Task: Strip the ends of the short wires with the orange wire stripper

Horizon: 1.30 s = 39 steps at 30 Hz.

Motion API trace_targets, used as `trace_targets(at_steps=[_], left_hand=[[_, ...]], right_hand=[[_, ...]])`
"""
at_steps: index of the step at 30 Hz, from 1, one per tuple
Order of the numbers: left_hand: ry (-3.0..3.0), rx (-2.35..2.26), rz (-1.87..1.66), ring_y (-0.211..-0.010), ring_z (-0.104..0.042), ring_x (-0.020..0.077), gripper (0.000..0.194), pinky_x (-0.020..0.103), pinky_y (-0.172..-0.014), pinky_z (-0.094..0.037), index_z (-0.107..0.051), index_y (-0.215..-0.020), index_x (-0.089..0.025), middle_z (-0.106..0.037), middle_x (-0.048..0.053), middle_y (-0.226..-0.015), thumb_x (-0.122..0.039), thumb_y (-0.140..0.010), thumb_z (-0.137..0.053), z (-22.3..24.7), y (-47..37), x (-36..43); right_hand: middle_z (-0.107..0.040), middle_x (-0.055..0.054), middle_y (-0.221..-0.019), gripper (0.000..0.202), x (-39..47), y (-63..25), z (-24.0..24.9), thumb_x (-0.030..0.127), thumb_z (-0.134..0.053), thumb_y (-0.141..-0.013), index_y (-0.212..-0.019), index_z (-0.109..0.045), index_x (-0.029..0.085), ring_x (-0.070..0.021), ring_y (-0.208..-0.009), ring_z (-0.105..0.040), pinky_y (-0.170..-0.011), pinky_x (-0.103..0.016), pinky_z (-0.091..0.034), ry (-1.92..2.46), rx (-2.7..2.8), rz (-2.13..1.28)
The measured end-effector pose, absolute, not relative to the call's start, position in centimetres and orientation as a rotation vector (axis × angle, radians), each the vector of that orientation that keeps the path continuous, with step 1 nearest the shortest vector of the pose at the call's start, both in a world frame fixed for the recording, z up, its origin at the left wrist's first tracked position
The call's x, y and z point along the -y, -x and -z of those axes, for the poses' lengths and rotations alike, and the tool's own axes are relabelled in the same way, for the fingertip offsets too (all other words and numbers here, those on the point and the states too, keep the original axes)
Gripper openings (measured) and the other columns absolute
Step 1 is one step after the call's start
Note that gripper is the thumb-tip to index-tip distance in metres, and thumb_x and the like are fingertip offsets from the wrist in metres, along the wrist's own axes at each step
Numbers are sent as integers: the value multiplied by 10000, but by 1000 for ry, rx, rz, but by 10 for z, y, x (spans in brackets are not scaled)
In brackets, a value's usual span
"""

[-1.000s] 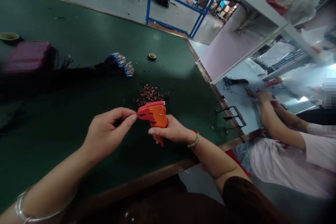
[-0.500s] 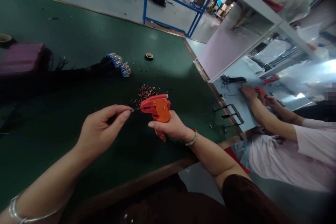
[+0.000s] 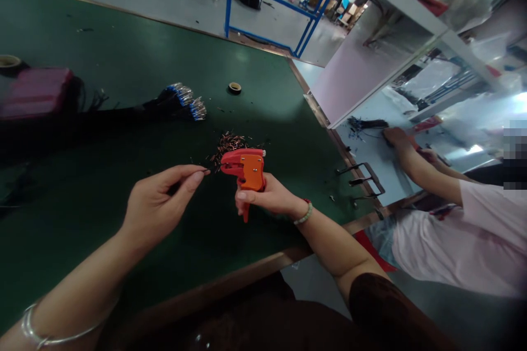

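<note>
Wrapped around the grip of a red and orange wire stripper is my right hand. The tool's jaws point left, toward my left hand. Between thumb and forefinger, my left hand pinches a thin dark wire, whose short end sticks out just short of the jaws with a small gap. Behind the tool lies a heap of short copper-coloured and dark wire scraps. Farther left on the green table rests a bundle of black wires with shiny metal and blue ends.
A roll of black tape lies beyond the scraps. On the left, a pink box sits by another tape roll. A black metal frame stands at the right edge. A co-worker's hand works at the adjoining table.
The wire end has come away from the stripper's jaws, leaving a gap. My right hand's grip on the handles has shifted, and the tool's lower handle has swung left.
</note>
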<state>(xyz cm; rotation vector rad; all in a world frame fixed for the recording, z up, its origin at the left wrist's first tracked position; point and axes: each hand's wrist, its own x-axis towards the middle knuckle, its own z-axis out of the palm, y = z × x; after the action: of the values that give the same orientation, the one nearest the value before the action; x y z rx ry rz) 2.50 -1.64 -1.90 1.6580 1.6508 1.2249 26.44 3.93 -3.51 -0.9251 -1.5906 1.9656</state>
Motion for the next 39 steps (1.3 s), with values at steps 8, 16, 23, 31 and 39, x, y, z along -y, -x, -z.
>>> trace_targets(at_steps=[8,16,23,31,39], left_hand=[[-1608,-1628,-1231,-811,-763,188,255,277,-775,-617,-812,-943,-259,-833,4,-922,-454,-892,-655,18,-25,16],[-1669,-1563,-1198,-838,-776,196,232,266,-786,-623,-820,-937,-267,-834,6,-926,-443,-885,-676,23,-24,15],[-1700,-1516,-1185,-782,-778,190,289,241,-715,-623,-834,-957,-272,-838,8,-908,-512,-889,-689,20,-22,17],[-1675,-1486,-1180,-802,-796,200,329,248,-759,-646,-847,-943,-268,-842,12,-918,-557,-855,-714,16,-21,18],[-1563,-1500,-1144,-842,-800,227,389,281,-802,-661,-853,-925,-276,-843,20,-928,-630,-810,-740,14,-21,19]], right_hand=[[-720,-29,-819,433,-43,-269,33,401,-887,-802,-995,-603,137,-163,-738,-734,-682,-307,-647,821,1487,-2147],[-723,-34,-801,385,-42,-269,36,418,-846,-853,-980,-626,128,-157,-733,-725,-672,-288,-637,772,1585,-2157],[-717,-28,-760,396,-40,-269,37,455,-837,-858,-948,-631,128,-162,-686,-727,-622,-288,-642,795,1599,-2168],[-701,-25,-709,393,-39,-269,33,480,-797,-892,-810,-677,115,-137,-606,-705,-591,-257,-619,826,1676,-2106],[-688,-12,-642,442,-36,-266,31,520,-851,-814,-786,-660,123,-142,-556,-687,-520,-247,-601,934,1656,-2060]])
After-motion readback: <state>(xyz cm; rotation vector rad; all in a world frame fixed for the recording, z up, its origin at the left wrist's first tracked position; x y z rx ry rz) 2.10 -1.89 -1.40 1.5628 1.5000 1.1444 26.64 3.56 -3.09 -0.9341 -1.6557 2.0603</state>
